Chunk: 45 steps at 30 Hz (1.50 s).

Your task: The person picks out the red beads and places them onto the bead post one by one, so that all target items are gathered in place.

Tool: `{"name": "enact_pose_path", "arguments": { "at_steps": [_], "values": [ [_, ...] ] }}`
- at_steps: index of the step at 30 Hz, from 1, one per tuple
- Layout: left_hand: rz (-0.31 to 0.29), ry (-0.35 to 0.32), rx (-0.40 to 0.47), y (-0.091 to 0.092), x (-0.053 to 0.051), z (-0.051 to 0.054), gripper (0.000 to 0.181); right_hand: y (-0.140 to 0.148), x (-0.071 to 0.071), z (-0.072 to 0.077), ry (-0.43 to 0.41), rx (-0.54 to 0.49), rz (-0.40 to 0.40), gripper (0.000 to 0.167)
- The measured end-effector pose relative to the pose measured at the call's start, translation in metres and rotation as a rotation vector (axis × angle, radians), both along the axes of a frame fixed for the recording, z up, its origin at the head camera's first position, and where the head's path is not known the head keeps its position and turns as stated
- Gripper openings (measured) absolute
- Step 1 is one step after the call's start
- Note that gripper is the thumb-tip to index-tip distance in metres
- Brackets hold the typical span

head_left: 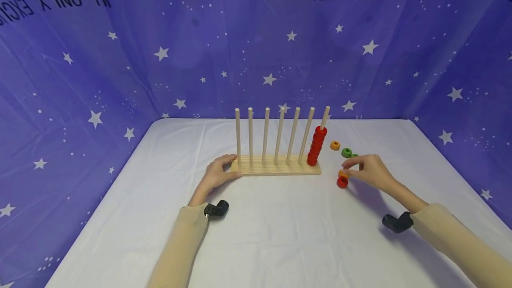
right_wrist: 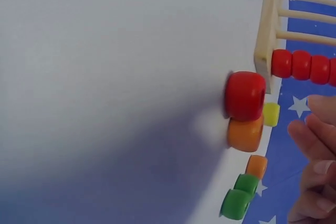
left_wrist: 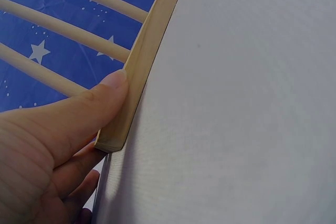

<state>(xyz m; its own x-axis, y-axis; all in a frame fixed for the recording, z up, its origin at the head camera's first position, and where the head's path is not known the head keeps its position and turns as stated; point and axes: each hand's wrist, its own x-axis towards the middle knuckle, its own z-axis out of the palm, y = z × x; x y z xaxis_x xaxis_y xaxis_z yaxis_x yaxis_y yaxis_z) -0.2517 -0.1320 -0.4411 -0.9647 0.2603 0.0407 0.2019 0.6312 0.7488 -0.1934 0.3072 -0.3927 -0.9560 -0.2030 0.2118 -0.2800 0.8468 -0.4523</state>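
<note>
A wooden bead rack [head_left: 276, 171] with a row of upright pegs stands on the table. Red beads [head_left: 316, 146] are stacked on its rightmost peg; the other pegs are bare. My left hand [head_left: 218, 171] grips the left end of the base, the thumb [left_wrist: 107, 98] on its front and the fingers behind. Over a loose red bead [right_wrist: 245, 96] and an orange bead [right_wrist: 245, 134] is my right hand [head_left: 370, 171], thumb and forefinger apart. In the right wrist view these fingers are clear of both beads, and no bead shows between them.
Farther back, right of the rack, lie another orange bead [head_left: 335, 146] and green beads [head_left: 346, 152], one partly behind the right hand. A yellow bead [right_wrist: 271, 114] shows in the right wrist view. Starry blue cloth [head_left: 268, 57] hangs around the white-covered table [head_left: 280, 234].
</note>
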Motion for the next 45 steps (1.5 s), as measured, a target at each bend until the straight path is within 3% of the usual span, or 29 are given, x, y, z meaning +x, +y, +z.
{"name": "enact_pose_path", "arguments": {
  "at_steps": [12,31,45],
  "values": [
    [0.000,-0.008,-0.002,0.000,0.000,0.003,0.066,0.005,0.005,-0.007,-0.106,0.030,0.025,0.020],
    [-0.001,-0.011,0.009,0.000,0.001,0.003,0.066,0.004,0.006,-0.017,-0.162,0.046,0.112,0.033],
    [0.006,-0.012,0.007,0.001,0.003,0.002,0.066,0.002,0.007,-0.020,-0.146,0.050,0.126,0.030]
  ]
}}
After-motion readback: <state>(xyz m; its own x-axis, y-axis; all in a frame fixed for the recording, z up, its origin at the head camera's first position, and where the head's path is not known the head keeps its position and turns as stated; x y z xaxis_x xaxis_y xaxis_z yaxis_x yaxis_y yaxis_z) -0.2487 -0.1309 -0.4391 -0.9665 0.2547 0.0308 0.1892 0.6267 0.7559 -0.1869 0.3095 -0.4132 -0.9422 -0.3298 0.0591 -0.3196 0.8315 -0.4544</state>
